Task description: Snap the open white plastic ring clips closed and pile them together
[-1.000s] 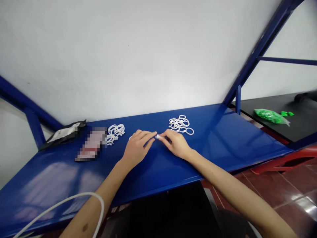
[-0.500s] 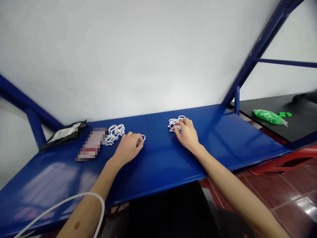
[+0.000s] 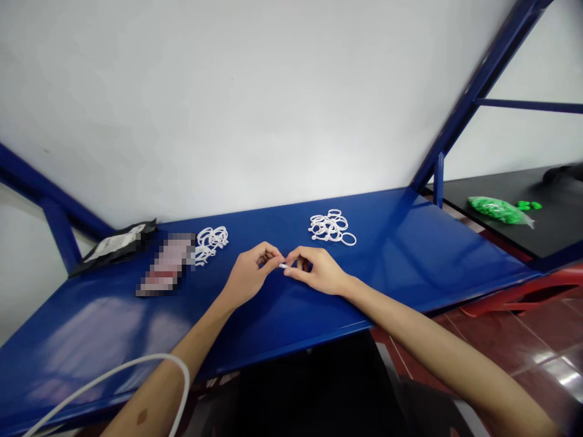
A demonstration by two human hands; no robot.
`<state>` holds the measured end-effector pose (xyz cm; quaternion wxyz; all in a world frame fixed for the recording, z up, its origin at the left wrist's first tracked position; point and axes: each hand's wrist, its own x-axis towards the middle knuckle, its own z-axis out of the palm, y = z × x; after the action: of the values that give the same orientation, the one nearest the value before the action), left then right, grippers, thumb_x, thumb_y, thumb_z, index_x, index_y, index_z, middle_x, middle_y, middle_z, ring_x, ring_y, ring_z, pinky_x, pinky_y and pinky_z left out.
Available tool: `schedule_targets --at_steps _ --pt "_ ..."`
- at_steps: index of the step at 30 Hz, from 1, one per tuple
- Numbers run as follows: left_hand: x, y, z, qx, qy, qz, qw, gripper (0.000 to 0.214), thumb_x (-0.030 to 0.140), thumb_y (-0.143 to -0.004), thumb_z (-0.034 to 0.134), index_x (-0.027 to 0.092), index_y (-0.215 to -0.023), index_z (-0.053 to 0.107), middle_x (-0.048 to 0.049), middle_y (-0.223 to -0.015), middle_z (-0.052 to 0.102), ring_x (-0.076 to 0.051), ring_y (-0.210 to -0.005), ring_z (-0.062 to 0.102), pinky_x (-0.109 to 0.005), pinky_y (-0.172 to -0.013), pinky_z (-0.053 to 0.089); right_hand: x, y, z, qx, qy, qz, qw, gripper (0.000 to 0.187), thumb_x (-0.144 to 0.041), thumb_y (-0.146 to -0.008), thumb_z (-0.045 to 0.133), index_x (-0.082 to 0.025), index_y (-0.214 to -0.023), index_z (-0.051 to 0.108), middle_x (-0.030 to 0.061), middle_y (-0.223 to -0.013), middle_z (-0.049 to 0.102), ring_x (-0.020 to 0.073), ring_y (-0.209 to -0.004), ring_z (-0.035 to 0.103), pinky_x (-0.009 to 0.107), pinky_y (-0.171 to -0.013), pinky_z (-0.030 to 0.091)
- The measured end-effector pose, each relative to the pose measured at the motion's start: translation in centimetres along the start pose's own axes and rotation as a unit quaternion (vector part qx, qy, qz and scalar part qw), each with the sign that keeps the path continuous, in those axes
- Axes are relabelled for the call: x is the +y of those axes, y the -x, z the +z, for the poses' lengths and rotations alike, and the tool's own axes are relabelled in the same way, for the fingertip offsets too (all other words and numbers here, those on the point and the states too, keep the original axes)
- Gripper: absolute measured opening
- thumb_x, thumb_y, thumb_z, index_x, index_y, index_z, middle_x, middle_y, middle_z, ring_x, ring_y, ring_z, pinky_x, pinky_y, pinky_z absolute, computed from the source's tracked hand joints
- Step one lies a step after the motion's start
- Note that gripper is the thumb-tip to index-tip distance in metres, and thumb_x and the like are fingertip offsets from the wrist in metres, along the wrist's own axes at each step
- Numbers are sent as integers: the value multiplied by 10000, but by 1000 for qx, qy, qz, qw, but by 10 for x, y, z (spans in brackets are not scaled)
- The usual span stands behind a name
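Note:
My left hand (image 3: 252,271) and my right hand (image 3: 322,272) meet over the middle of the blue table (image 3: 291,328). Their thumbs and fingertips pinch a thin white ring (image 3: 283,266) from both sides; only a short strip of it shows, seen edge-on. Beyond my right hand lies a loose pile of white rings (image 3: 328,229) with small knobs on them. To the left of my left hand sits another heap of white rings (image 3: 212,238), more bunched together.
A blurred-out flat item (image 3: 169,264) and a black plastic package (image 3: 121,243) lie at the left. A white cable (image 3: 136,359) loops over my left forearm. On a black table (image 3: 546,224) at the right rests a bag of green pieces (image 3: 496,209). Below it stands a red stool (image 3: 514,297).
My right hand has drawn back from the right pile to the middle and gripped the white ring. My left hand has moved right with that ring. The right pile now shows uncovered.

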<state>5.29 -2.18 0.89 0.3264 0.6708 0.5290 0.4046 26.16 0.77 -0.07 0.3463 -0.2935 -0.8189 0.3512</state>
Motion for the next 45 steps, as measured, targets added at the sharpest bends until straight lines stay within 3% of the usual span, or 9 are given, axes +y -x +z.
schedule_targets --at_steps 7,11,21,26,29,33,37,41,45 --pt "-4 -2 3 -6 116 -20 993 335 438 -830 706 210 -1068 648 -11 -856 708 -154 -751 661 -284 -695 542 8 -3 3 72 -107 30 991 167 -356 -893 711 -201 -944 672 -2 -810 702 126 -679 631 247 -654 494" --pt "-7 -4 5 11 113 -34 993 272 443 -841 701 206 -968 659 -1 -801 707 -152 -720 664 -286 -701 548 14 -4 3 70 -179 49 980 232 -375 -904 694 -217 -1068 653 15 -901 735 146 -727 690 276 -699 550" --pt "0 6 8 25 -83 65 994 150 256 -885 592 231 -788 703 23 -742 736 -147 -685 654 -269 -714 508 4 3 -1 15 24 -38 999 201 -340 -1010 548 -203 -936 675 21 -866 733 137 -724 661 241 -693 486" --pt "-6 9 14 23 -141 125 982 171 227 -900 561 239 -791 693 3 -827 753 -160 -761 673 -271 -761 519 5 7 -3 -31 95 -64 993 209 -309 -1037 489 -216 -988 671 33 -898 732 154 -759 668 251 -714 477" --pt "-9 3 13 6 -176 140 974 150 250 -933 558 239 -877 696 -13 -880 743 -168 -803 667 -285 -783 518 7 4 0 -19 126 -48 991 200 -322 -1037 494 -207 -989 651 35 -886 722 154 -745 660 249 -691 468" --pt "-16 -13 -8 57 -311 156 936 224 299 -964 529 216 -1107 681 -91 -1101 722 -266 -1051 610 -429 -977 460 14 -5 -8 78 194 -31 977 197 -361 -1016 542 -205 -973 654 50 -926 698 174 -805 652 278 -727 485" --pt "-39 -19 -50 189 -452 35 871 354 201 -932 483 133 -1252 617 -194 -1277 619 -391 -1190 490 -547 -983 397 31 -11 -34 234 290 -4 928 188 -331 -1004 544 -205 -1015 682 97 -1044 651 240 -995 625 363 -853 520" --pt "-66 -17 -85 183 -488 -20 853 327 159 -929 454 146 -1199 639 -156 -1213 630 -404 -1140 479 -551 -917 389 47 -10 -50 239 345 54 906 232 -322 -955 585 -186 -1110 692 148 -1168 589 323 -1110 563 458 -873 548" --pt "-74 -18 -93 192 -497 -26 846 221 248 -933 496 160 -992 690 -169 -1036 657 -380 -1069 483 -554 -895 365 46 -9 -46 232 341 58 909 253 -328 -942 593 -175 -1122 686 154 -1160 570 337 -1117 550 494 -914 542"
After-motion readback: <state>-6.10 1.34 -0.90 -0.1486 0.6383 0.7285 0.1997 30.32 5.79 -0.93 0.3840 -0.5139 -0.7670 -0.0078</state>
